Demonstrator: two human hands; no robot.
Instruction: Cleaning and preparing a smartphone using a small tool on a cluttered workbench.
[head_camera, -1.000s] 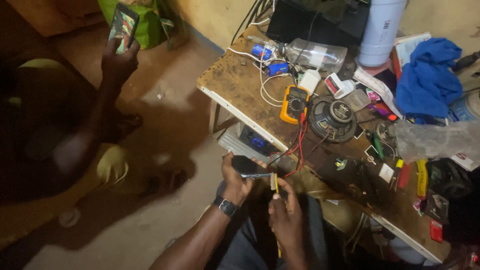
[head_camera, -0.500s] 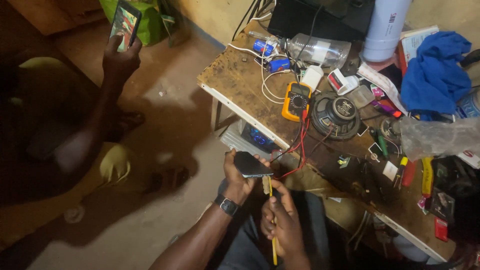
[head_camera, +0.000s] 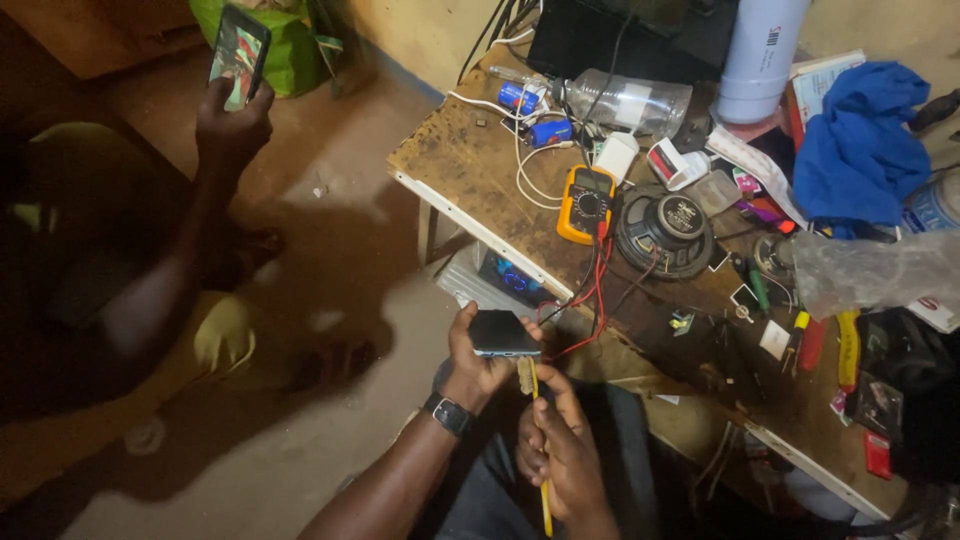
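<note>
Left hand (head_camera: 478, 352) clamped around dark phone (head_camera: 503, 333), held edge-up over the lap, just off the near edge of the worktop (head_camera: 470, 165). Right hand (head_camera: 560, 450) pinched shut on yellow-handled brush (head_camera: 535, 440), bristle end up against the phone's lower edge, touching or just short of it; hard to tell.

Versus a second ago: brush was lying across near the phone, now swung upright with the handle pointing down toward the lap. Phone tilted up a bit more, same spot. Looks like brushing of the phone's edge or port now under way, not just positioning.

Nearby on the worktop: yellow multimeter (head_camera: 586, 203) with red leads trailing toward the hands, black speaker (head_camera: 664, 233), clear plastic bottle (head_camera: 625, 100), blue cloth (head_camera: 860, 150). Another person's hand (head_camera: 232, 125) at far left holding up a lit phone (head_camera: 239, 55), well apart.
</note>
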